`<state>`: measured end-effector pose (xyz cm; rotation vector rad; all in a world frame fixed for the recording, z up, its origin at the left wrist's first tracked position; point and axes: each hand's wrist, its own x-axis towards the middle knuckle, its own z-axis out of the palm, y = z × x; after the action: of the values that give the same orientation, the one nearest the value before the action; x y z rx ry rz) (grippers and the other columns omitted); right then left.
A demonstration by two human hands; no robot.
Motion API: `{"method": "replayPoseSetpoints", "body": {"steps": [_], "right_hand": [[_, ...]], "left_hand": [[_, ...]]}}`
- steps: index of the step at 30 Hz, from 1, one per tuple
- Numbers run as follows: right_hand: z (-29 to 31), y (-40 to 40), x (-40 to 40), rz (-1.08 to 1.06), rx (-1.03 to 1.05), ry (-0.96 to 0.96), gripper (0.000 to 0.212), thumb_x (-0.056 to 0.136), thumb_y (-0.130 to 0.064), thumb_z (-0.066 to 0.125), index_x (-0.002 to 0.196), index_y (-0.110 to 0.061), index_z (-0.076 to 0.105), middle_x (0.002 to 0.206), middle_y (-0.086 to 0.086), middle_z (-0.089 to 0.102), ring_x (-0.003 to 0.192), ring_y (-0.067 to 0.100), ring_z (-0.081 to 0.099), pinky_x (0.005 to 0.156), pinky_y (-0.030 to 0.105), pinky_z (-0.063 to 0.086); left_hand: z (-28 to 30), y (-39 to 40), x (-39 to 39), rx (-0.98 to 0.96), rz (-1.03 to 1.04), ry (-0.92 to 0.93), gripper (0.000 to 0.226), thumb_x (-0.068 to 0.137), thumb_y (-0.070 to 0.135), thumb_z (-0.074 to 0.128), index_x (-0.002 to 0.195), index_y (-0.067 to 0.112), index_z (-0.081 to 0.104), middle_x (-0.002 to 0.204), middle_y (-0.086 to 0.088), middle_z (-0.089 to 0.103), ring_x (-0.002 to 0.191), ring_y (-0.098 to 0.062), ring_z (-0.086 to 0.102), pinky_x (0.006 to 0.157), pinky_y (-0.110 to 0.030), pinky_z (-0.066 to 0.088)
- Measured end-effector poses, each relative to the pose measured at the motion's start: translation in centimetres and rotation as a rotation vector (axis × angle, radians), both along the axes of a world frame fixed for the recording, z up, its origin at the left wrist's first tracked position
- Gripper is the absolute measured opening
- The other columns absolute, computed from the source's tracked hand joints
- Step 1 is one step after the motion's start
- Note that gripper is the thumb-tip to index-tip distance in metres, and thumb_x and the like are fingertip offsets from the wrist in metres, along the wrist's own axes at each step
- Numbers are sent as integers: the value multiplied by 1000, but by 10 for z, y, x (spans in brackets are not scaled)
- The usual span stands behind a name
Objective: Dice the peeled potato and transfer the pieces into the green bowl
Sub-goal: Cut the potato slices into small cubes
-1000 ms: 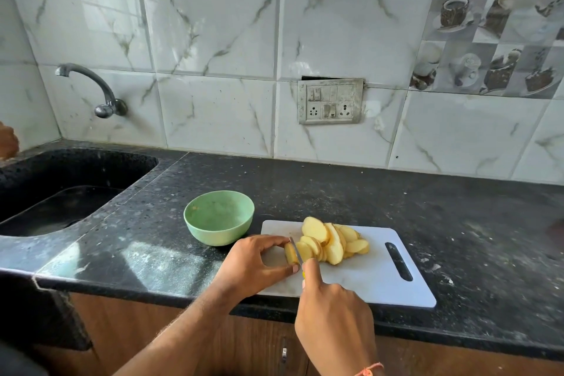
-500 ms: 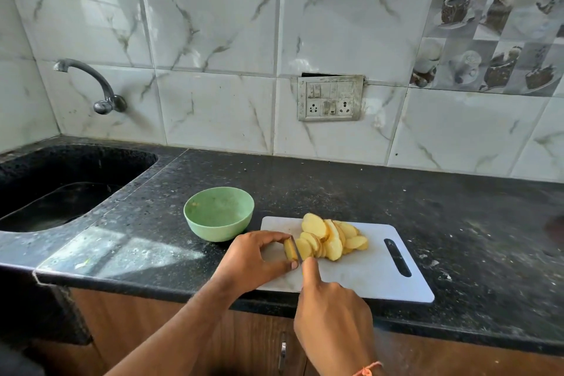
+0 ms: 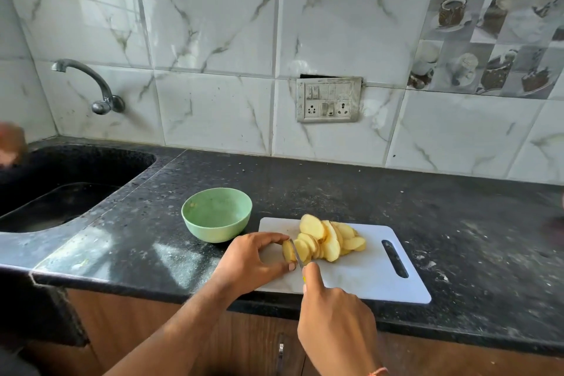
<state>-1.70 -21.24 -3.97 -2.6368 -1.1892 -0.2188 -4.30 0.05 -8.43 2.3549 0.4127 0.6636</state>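
A white cutting board (image 3: 366,272) lies on the black counter. On it leans a row of yellow potato slices (image 3: 328,238). At the row's left end stands the uncut potato end piece (image 3: 287,250), which my left hand (image 3: 253,259) pinches between thumb and fingers. My right hand (image 3: 335,317) grips a knife (image 3: 296,252) with its forefinger along the spine; the blade stands between the end piece and the slices. The green bowl (image 3: 216,214) sits empty just left of the board.
A black sink (image 3: 61,189) is set into the counter at the left, with a tap (image 3: 100,91) on the tiled wall above. A socket plate (image 3: 329,100) is on the wall behind. Bare black counter (image 3: 473,223) stretches to the right of the board.
The knife blade has kept working through the end piece next to the slices. Both hands stay in nearly the same place; the camera has shifted slightly.
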Motion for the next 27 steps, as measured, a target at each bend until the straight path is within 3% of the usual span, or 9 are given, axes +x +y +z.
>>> {"method": "replayPoseSetpoints", "body": {"steps": [4, 8, 10, 13, 14, 20, 22, 27], "right_hand": [[2, 6, 3, 1, 7, -36, 42, 106, -27, 33, 147, -25, 23, 97, 3, 72, 82, 28, 69, 57, 36, 37], [-1, 5, 5, 0, 45, -6, 43, 106, -30, 33, 148, -28, 22, 96, 1, 71, 84, 26, 69, 61, 35, 40], [-2, 4, 5, 1, 58, 20, 44, 107, -30, 34, 148, -28, 21, 94, 0, 71, 81, 23, 68, 59, 35, 41], [-5, 5, 3, 8, 54, 50, 43, 107, -29, 33, 147, -27, 20, 94, 1, 71, 75, 24, 66, 53, 34, 38], [-6, 6, 3, 9, 51, 48, 42, 107, -28, 33, 147, -27, 20, 95, 2, 72, 75, 25, 65, 52, 35, 36], [-1, 2, -3, 18, 12, 30, 38, 106, -26, 33, 143, -26, 23, 93, 2, 70, 68, 26, 55, 45, 32, 26], [0, 4, -1, 12, 21, 15, 38, 105, -24, 33, 142, -25, 24, 93, 3, 71, 72, 29, 60, 45, 32, 25], [-1, 11, 0, 28, 7, 3, 43, 104, -20, 34, 145, -23, 23, 94, 4, 70, 82, 27, 69, 56, 35, 40]], "left_hand": [[0, 0, 1, -6, 13, 18, 51, 73, 55, 90, 121, 44, 75, 108, 38, 69, 102, 18, 62, 85, -5, 45], [-1, -1, 1, -87, 36, 47, 55, 70, 53, 93, 122, 49, 74, 109, 45, 67, 103, 20, 62, 93, -14, 53], [1, 0, 0, -93, 38, 61, 68, 70, 52, 94, 133, 47, 68, 113, 42, 68, 104, 23, 59, 97, -17, 53], [-1, 1, 2, -84, 34, 86, 101, 69, 60, 92, 155, 48, 40, 117, 48, 63, 113, 25, 52, 101, -13, 43], [-2, 2, 3, -89, 32, 88, 104, 69, 61, 92, 158, 45, 38, 117, 49, 62, 115, 23, 53, 102, -12, 41], [-5, 4, 4, -103, 15, 64, 104, 69, 60, 93, 158, 33, 45, 118, 46, 65, 118, 20, 57, 104, -9, 42], [-6, 4, 4, -109, 10, 56, 101, 70, 58, 92, 157, 32, 48, 118, 43, 67, 117, 21, 57, 103, -8, 43], [-6, 4, 3, -115, 6, 51, 100, 68, 62, 87, 156, 31, 50, 120, 40, 68, 117, 21, 58, 100, -5, 43]]}}
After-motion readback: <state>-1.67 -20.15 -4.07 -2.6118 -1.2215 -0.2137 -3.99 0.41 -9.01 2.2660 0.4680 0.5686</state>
